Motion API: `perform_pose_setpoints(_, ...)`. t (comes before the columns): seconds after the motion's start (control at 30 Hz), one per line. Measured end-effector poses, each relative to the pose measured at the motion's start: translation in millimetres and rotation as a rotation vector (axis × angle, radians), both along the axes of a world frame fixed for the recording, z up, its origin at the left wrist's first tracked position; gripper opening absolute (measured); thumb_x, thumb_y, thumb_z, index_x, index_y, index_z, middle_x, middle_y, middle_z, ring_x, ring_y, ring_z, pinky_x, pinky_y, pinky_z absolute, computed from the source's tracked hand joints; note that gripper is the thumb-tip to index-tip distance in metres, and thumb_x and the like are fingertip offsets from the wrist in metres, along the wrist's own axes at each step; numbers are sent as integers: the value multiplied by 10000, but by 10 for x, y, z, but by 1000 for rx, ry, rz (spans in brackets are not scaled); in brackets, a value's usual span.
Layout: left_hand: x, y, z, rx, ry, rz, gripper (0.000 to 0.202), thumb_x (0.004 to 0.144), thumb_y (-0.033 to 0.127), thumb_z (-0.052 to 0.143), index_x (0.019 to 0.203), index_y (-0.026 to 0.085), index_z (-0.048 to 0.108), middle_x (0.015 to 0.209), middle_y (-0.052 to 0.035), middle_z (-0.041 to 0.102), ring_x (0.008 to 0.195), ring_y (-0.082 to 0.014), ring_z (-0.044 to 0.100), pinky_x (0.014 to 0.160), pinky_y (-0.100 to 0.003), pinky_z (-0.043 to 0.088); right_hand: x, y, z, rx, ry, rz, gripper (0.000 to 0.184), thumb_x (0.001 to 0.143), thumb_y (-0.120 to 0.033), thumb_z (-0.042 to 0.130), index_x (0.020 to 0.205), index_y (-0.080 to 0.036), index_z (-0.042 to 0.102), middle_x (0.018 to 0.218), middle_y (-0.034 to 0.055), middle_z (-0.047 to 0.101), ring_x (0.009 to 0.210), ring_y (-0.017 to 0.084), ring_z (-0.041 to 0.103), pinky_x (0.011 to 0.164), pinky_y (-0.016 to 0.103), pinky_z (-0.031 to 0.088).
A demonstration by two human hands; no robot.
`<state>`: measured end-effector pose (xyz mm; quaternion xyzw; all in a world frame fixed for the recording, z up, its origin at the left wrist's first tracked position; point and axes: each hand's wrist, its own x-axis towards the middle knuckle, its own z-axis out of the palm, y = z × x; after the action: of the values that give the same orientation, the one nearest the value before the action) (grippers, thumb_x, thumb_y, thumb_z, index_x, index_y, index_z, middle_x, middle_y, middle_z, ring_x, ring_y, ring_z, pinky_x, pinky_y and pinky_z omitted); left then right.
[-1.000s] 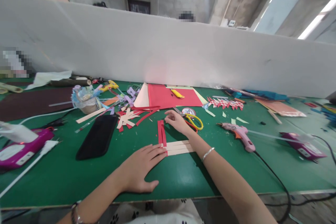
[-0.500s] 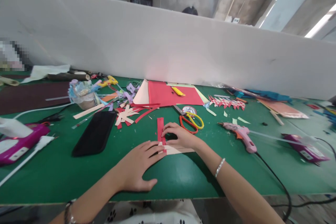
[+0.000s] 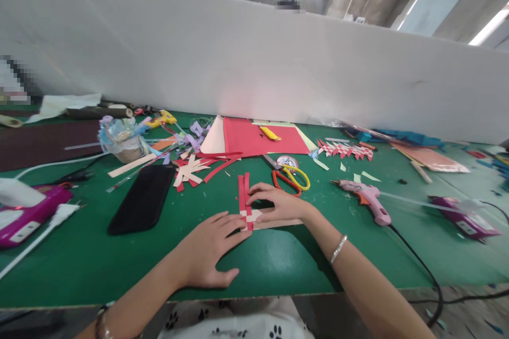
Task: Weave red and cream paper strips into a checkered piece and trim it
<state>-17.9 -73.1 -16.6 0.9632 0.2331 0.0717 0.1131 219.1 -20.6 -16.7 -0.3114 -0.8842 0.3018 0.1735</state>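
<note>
My left hand (image 3: 210, 249) lies flat and open, thumb spread, its fingertips on the near left end of the woven paper strips. My right hand (image 3: 280, 204) arches over them from the right. Its fingers are apart, the fingertips at the red strips and the thumb low over the pale ones. Two red paper strips (image 3: 240, 190) point away from me, side by side with a narrow gap. Pale paper strips (image 3: 278, 224) cross them and run right under my right hand, and a small red and pale check (image 3: 249, 217) shows at the crossing.
Scissors (image 3: 292, 177) lie just beyond my right hand. A yellow cutter (image 3: 270, 134) rests on red paper (image 3: 242, 137). A black phone (image 3: 142, 198) and paper scraps (image 3: 193, 170) are at left, a pink glue gun (image 3: 369, 200) and woven strip (image 3: 345, 149) at right.
My right hand has shifted slightly right, showing more of the checked crossing. The right red strip now stands clearer, with a gap beside the left one. My left hand stays in place.
</note>
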Motion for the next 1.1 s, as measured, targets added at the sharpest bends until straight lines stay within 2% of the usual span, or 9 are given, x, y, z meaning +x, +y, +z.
perform_pose_setpoints(0.13, 5, 4, 3, -9, 4, -7, 632, 661, 324, 589, 1266, 191, 462, 1245, -111, 519, 1126, -302, 475, 957, -458, 376, -3, -27, 0, 25, -87, -14, 484, 666, -375, 721, 1091, -201, 570, 1200, 93, 429, 1149, 211, 410, 994, 365, 344)
perform_pose_setpoints(0.47, -1, -3, 2, -23, -5, -5, 642, 654, 329, 594, 1266, 188, 461, 1248, -111, 518, 1126, -302, 471, 958, -457, 372, -93, -60, 27, 91, -127, -52, 346, 705, -281, 690, 1019, -201, 572, 1119, 77, 472, 1056, 189, 448, 933, 346, 379)
perform_pose_setpoints(1.0, 25, 42, 1, 0, -36, -7, 636, 653, 323, 594, 1262, 203, 456, 1227, -106, 529, 1102, -306, 489, 935, -449, 394, -88, -68, 30, 75, -95, -67, 310, 714, -233, 668, 1010, -204, 580, 1138, 80, 469, 1071, 186, 453, 939, 338, 378)
perform_pose_setpoints(1.1, -28, 10, 46, 45, -103, -27, 482, 693, 307, 575, 1161, 205, 531, 1146, -95, 573, 1020, -274, 534, 910, -433, 416, -91, -53, 6, 91, -88, -72, 321, 698, -239, 683, 1004, -203, 589, 1134, 75, 474, 1074, 185, 449, 940, 332, 372)
